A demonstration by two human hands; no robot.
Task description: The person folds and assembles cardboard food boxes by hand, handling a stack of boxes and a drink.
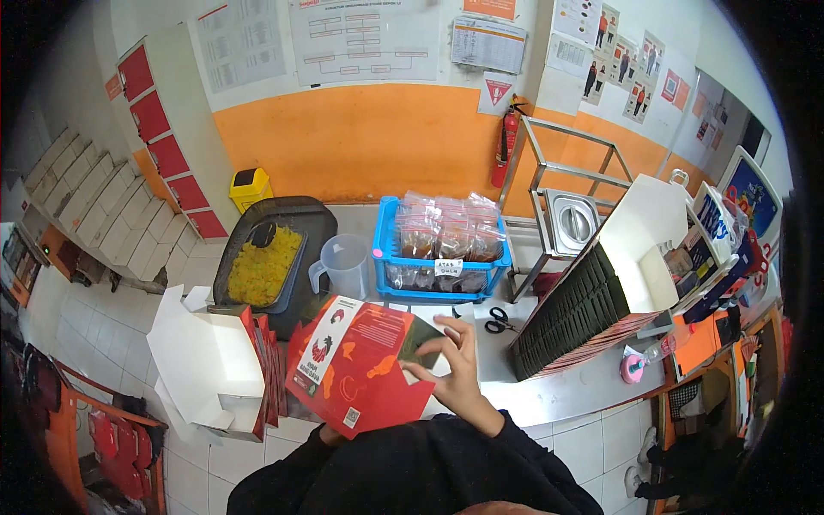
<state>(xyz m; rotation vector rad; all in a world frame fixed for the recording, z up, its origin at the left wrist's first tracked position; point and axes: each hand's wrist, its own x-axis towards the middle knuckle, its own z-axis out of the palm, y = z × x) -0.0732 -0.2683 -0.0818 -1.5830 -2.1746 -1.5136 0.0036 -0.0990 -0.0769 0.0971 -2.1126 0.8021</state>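
A red cardboard food box (356, 365) with white and orange print is tilted in front of my body, above the counter. My left hand (330, 435) is at its lower edge. The box hides its fingers, but it supports the box from below. At the box's right edge, my right hand (457, 371) has thumb and fingers curled in a pinch by a cut-out and a dark green part. To the left stand white-lined open boxes (210, 365) with red outsides, nested together. A tall nested stack of boxes (573, 318) leans on the right.
Behind the box are a clear measuring jug (345, 268), a blue basket (442, 296) of bagged brown sauce, and a black tray (302, 210) holding yellow food (268, 268). Black-handled scissors (498, 321) lie by the right stack. A person's white shoes (639, 463) show at lower right.
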